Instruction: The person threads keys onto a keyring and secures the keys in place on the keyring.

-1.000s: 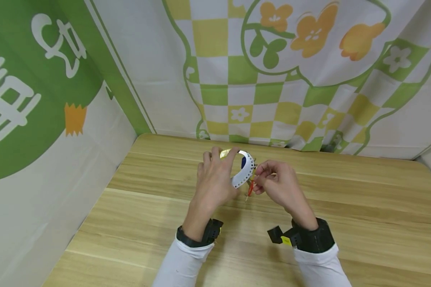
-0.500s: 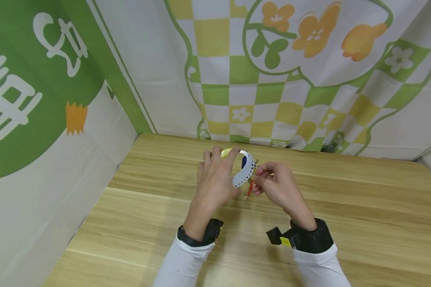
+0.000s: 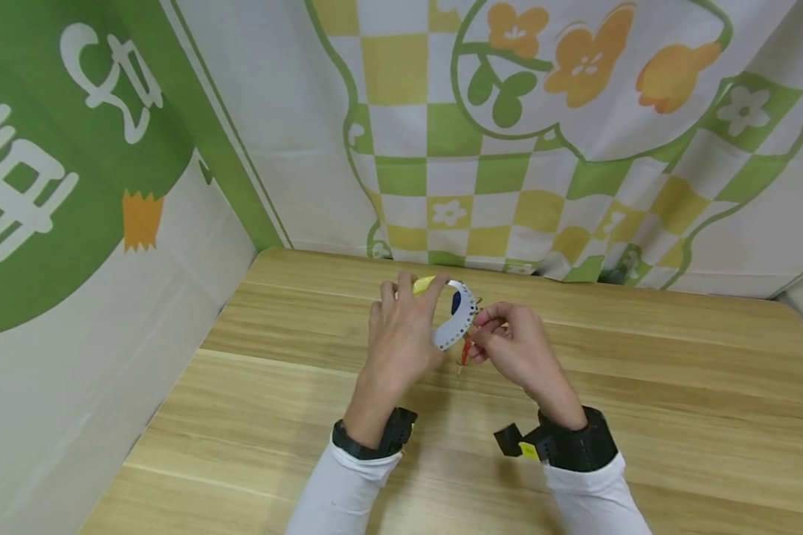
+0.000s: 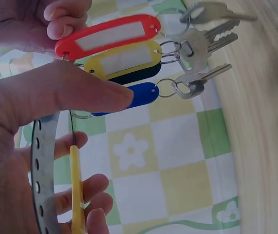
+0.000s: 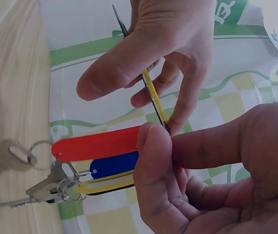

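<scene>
My left hand [image 3: 401, 331] grips a white curved band [image 3: 456, 323] with a row of holes along its edge, held up over the table. Several key tags hang at the band's right side. In the left wrist view a red key tag [image 4: 109, 36], a yellow key tag [image 4: 124, 58] and a blue key tag [image 4: 146, 95] each lead by a ring to metal keys [image 4: 194, 51]. Another yellow tag [image 4: 75, 187] shows edge-on beside the band. My right hand [image 3: 515, 338] pinches the red tag's end by the band; its fingertips hide the attachment there.
The wooden table [image 3: 676, 416] spreads under both hands. A patterned curtain [image 3: 508, 186] hangs along its back edge, and a green and white cloth wall [image 3: 107, 297] stands at the left. Black wrist cameras sit on both wrists.
Both hands stay nearly in place with the same hold on the band and the red tag. The red tag swings slightly, and the right wrist shifts a little left.
</scene>
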Tool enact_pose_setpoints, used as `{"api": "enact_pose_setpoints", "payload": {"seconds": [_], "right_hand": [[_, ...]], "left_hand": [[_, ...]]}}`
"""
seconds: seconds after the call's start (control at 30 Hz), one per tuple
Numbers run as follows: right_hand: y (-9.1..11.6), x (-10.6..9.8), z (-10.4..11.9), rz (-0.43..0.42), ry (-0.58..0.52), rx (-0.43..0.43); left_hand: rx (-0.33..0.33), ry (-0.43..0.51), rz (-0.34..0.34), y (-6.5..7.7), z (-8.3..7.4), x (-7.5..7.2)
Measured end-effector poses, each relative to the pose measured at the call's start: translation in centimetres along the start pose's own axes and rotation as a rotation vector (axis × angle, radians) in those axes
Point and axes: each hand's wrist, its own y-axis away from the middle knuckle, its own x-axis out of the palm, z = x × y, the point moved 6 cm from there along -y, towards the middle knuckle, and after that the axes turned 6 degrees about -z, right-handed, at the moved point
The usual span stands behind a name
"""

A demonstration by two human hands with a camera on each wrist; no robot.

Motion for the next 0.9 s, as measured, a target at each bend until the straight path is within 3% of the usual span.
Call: {"api": "enact_pose_setpoints", "payload": {"seconds": [0.13, 0.33, 0.53, 0.63, 0.9], "right_hand": [[0.0, -0.1, 0.5, -0.043, 0.089, -0.092], [0.0, -0.5, 1.4, -0.174, 0.268, -0.258], [0.0, -0.6, 1.3, -0.203, 0.234, -0.262], [0.0, -0.7, 1.4, -0.235, 0.241, -0.306], [0.8, -0.8, 2.5, -0.398, 0.385, -0.627]], "left_hand": [[-0.037, 0.037, -0.004, 0.1, 0.3, 0.0], [-0.095, 0.087, -0.007, 0.2, 0.7, 0.0], [-0.147, 0.121, -0.018, 0.2, 1.1, -0.1], [-0.157, 0.138, -0.025, 0.2, 1.1, -0.2], [-0.178, 0.144, 0.014, 0.3, 0.8, -0.1]]}}
